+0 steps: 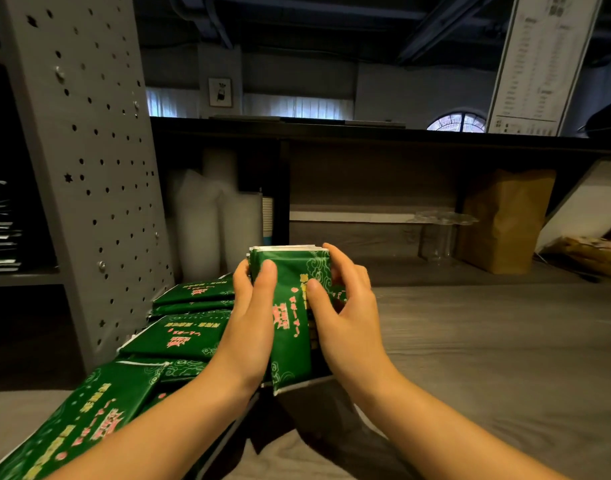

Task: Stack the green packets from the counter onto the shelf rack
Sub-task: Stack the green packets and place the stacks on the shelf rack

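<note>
A bundle of green packets with pink and yellow print stands on edge above the grey wooden counter, at the centre of the view. My left hand grips its left side with the thumb across the front. My right hand grips its right side, fingers curled over the top corner. Several more green packets lie in loose piles on the counter to the left, one large packet close to the camera. The grey perforated shelf rack rises at the left.
Stacked plastic cups stand behind the piles under a dark counter shelf. A brown paper bag and clear cups sit at the back right. Dark stacked items fill the rack's left shelf.
</note>
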Tool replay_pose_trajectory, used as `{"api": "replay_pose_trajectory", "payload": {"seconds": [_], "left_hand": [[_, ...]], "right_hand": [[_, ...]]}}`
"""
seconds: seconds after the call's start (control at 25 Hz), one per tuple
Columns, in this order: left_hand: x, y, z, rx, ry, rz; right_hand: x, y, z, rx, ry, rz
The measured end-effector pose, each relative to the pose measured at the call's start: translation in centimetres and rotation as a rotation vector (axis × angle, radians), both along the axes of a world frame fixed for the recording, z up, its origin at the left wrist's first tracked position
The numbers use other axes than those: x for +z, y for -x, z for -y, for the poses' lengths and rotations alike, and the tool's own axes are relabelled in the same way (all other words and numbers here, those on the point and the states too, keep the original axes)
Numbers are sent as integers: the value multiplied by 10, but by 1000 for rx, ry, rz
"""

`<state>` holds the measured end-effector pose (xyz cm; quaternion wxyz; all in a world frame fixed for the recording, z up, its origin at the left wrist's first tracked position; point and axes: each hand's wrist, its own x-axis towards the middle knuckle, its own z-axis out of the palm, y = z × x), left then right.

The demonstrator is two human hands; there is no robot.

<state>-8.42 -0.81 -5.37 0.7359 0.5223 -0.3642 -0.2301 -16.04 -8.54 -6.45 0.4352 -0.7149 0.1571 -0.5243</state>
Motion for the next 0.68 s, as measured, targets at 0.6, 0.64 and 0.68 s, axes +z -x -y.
{"api": "replay_pose_trajectory", "payload": {"seconds": [0.6, 0.64, 0.68], "left_hand": [[21, -46, -7, 275, 117, 70], [22, -50, -7, 289, 127, 48], [23, -54, -7, 297, 137, 29]], "right_hand": [[-4, -5, 82, -156, 58, -469], [-1, -11, 88, -157, 109, -619], [3, -18, 92, -153, 159, -767]]}}
